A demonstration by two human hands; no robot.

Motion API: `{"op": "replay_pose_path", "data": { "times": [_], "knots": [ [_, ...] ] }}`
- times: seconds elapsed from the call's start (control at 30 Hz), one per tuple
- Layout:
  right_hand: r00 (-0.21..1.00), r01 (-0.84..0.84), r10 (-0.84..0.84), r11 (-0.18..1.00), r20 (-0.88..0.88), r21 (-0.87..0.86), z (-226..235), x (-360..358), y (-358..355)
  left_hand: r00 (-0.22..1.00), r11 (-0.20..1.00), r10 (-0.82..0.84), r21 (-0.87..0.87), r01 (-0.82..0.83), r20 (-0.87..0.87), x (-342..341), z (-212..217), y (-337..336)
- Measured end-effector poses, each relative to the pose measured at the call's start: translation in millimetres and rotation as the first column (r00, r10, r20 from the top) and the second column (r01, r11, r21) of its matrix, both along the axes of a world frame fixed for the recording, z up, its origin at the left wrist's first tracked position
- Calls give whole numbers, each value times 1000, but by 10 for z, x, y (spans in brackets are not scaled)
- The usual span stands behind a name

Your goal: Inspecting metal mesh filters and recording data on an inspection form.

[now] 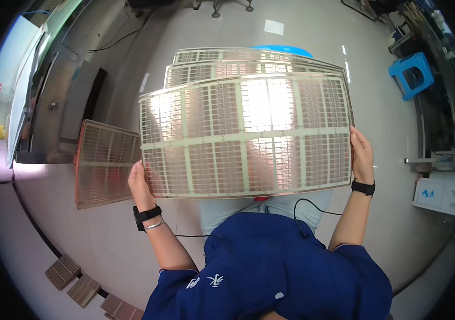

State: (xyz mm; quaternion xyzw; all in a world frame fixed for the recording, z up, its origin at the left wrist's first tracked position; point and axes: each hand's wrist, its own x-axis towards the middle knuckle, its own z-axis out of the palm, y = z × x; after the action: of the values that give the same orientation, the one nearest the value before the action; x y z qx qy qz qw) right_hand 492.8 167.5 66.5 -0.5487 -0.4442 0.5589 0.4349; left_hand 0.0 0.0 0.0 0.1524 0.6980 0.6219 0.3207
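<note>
I hold a large rectangular circuit board panel [216,138] up in front of me, tilted, its face crossed by pale green strips and rows of fine coppery patterns. The fingers and thumb of my left hand [141,188] grip its lower left edge. Along the right edge, my right hand [363,157] is closed on the same panel, fingers upward. Parts of the fingers are hidden behind it. Just beyond it, the upper edges of similar panels [192,73] show, overlapping one another. To the left, another panel [107,162] with a reddish edge stands tilted, partly covered.
A blue surface [283,50] peeks out behind the panels. On the right are a blue stool [412,76] and a white box [440,197]. A dark metal cabinet [51,106] stands left. Small stacks of boards [84,290] lie lower left. Black cables run by my waist.
</note>
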Motion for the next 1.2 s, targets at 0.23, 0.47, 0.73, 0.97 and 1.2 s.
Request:
{"op": "replay_pose_path", "data": {
  "times": [0.23,0.47,0.73,0.97,1.2],
  "knots": [
    [997,68,-66,996,-35,53,-52,-26,-11,996,997,-55,53,51,71,-12,19,-6],
    [989,69,-58,995,-139,75,-25,-32,-29,996,995,-89,39,88,26,-66,-58,-11],
    [990,77,-62,990,-123,120,62,-57,-80,999,999,25,-21,-26,-39,79,11,114],
    [992,68,-49,985,-120,161,96,-78,-74,1000,1000,14,-18,-13,6,-32,-136,40],
    [990,97,-75,978,-124,183,126,-61,-86,999,999,-8,48,5,54,33,-40,134]
  ]
}}
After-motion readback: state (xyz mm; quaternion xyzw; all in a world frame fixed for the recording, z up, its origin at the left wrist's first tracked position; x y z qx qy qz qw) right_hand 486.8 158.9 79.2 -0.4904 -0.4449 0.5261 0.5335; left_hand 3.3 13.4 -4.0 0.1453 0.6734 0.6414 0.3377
